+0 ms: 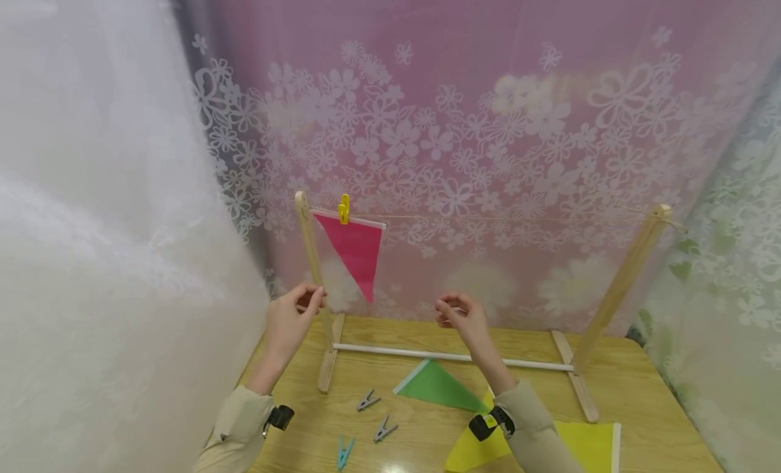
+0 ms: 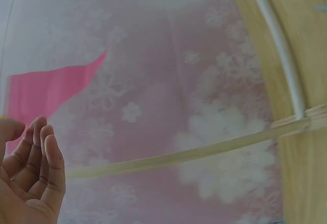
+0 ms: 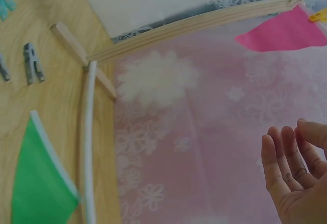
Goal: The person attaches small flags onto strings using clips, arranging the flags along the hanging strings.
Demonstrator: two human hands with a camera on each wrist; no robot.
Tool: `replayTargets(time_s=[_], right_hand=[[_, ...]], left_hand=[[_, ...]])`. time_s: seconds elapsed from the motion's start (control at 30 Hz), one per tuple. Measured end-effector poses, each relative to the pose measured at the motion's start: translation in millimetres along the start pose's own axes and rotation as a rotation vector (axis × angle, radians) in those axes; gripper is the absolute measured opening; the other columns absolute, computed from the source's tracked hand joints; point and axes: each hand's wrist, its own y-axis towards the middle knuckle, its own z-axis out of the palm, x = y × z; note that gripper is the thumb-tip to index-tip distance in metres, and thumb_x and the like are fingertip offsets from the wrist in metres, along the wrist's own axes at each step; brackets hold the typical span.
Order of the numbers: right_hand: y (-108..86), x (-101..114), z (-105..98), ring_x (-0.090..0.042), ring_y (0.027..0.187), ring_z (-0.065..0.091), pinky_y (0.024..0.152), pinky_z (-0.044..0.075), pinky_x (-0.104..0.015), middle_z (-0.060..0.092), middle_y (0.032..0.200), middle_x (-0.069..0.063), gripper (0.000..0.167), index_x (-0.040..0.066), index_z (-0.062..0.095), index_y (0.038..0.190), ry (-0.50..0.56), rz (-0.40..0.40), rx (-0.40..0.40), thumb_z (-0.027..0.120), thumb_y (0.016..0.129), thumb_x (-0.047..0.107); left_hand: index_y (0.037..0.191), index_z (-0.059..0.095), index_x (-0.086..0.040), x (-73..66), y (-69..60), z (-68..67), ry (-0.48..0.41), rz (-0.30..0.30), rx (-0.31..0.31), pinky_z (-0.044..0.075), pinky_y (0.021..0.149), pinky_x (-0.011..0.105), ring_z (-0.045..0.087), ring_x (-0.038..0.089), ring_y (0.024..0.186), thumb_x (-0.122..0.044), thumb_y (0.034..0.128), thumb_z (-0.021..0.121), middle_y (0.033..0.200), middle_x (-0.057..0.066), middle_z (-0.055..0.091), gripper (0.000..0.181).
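A pink pennant [image 1: 356,249] hangs point down from the string [image 1: 488,219], held by one yellow clothespin [image 1: 344,210] near the left post [image 1: 311,249]. My left hand [image 1: 291,320] is raised in front of that post, below and left of the pennant, with bent fingers and nothing between them. To the right of the pennant and lower, my right hand [image 1: 468,324] hovers above the white bar [image 1: 403,352], its fingers loosely bent and holding nothing. Both wrist views show the fingertips apart from the thumb or only near it, without any object.
On the wooden table [image 1: 293,419] lie two grey clothespins [image 1: 384,429] and a blue clothespin [image 1: 344,453]. A green pennant [image 1: 436,386] lies by the bar, with yellow pennants [image 1: 586,446] partly under the right forearm. The right post [image 1: 622,283] leans outward. Flowered curtains surround the table.
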Motion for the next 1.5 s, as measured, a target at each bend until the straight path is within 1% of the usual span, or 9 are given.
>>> replayTargets(time_s=[0.2,0.33,0.47,0.63,0.87,1.07,1.2,1.33,1.5], right_hand=[[-11.1,-35,-5,-0.015,0.072,0.071,0.073,0.063,-0.04,0.072,0.094,-0.012,0.025,-0.008,0.067,0.113,-0.051,0.033,-0.035,0.067,0.099,0.013],[-20.2,-59,-8,-0.02,0.073,0.073,0.071,0.063,-0.037,0.073,0.093,-0.013,0.026,-0.009,0.068,0.112,-0.103,0.083,-0.065,0.068,0.099,0.013],[-30.6,-79,-11,-0.028,0.079,0.073,0.071,0.063,-0.038,0.073,0.1,-0.021,0.024,-0.005,0.069,0.113,-0.145,0.138,-0.063,0.066,0.1,0.014],[-40.3,-102,-17,-0.035,0.081,0.073,0.07,0.063,-0.042,0.072,0.101,-0.023,0.019,-0.002,0.072,0.109,-0.233,0.166,-0.049,0.069,0.097,0.013],[-48.7,-129,-22,-0.023,0.081,0.07,0.067,0.059,-0.036,0.074,0.098,-0.005,0.013,0.007,0.077,0.106,-0.628,0.087,0.069,0.071,0.096,0.013],[-54.4,-147,-23,-0.022,0.082,0.07,0.071,0.059,-0.04,0.075,0.099,-0.006,0.011,0.008,0.077,0.101,-0.809,-0.029,0.15,0.075,0.091,0.007],[-60.1,-155,-25,-0.033,0.103,0.07,0.088,0.057,-0.05,0.073,0.115,-0.012,0.017,0.005,0.076,0.107,-0.878,-0.101,0.258,0.076,0.09,0.008],[-68.1,-157,-26,-0.044,0.118,0.062,0.097,0.05,-0.06,0.065,0.132,-0.02,0.032,-0.002,0.072,0.118,-0.895,-0.12,0.403,0.076,0.089,0.012],[-75.1,-156,-22,-0.047,0.119,0.06,0.096,0.05,-0.061,0.061,0.136,-0.024,0.041,-0.006,0.068,0.123,-0.92,-0.134,0.432,0.078,0.088,0.013]], left_hand=[[0.093,0.077,-0.009,18.9,-29.7,25.6,-0.011,-0.09,0.042,0.056,0.059,0.023,0.067,0.013,0.066,-0.02,0.0989,0.069,0.075,-0.003,0.073,0.015],[0.093,0.077,-0.01,38.6,-49.6,46.0,0.029,-0.131,0.095,0.055,0.059,0.022,0.068,0.013,0.068,-0.021,0.0982,0.07,0.075,-0.003,0.073,0.014],[0.094,0.077,-0.011,54.8,-69.6,64.3,0.049,-0.159,0.152,0.055,0.059,0.022,0.068,0.012,0.068,-0.022,0.0975,0.071,0.077,-0.003,0.073,0.014],[0.092,0.075,-0.011,71.9,-89.6,88.3,0.05,-0.142,0.21,0.056,0.059,0.022,0.068,0.011,0.067,-0.019,0.0965,0.072,0.079,-0.002,0.073,0.009],[0.094,0.071,-0.008,85.7,-113.3,117.2,0.051,-0.133,0.383,0.056,0.063,0.025,0.065,0.012,0.07,-0.02,0.0962,0.072,0.083,0.0,0.07,0.012],[0.098,0.067,0.001,83.3,-124.3,128.7,0.006,-0.127,0.486,0.055,0.061,0.028,0.063,0.012,0.071,-0.014,0.094,0.074,0.085,0.005,0.067,0.017],[0.103,0.066,0.003,82.5,-126.5,136.3,0.034,-0.191,0.551,0.055,0.064,0.029,0.064,0.019,0.076,-0.015,0.0921,0.076,0.089,0.01,0.068,0.023],[0.101,0.065,0.001,83.9,-128.1,141.7,0.076,-0.214,0.6,0.05,0.063,0.028,0.06,0.017,0.074,-0.019,0.0899,0.079,0.088,0.009,0.066,0.027],[0.096,0.064,-0.002,86.7,-130.4,150.0,0.091,-0.245,0.615,0.045,0.062,0.026,0.052,0.012,0.072,-0.02,0.0845,0.084,0.085,0.006,0.062,0.029]])
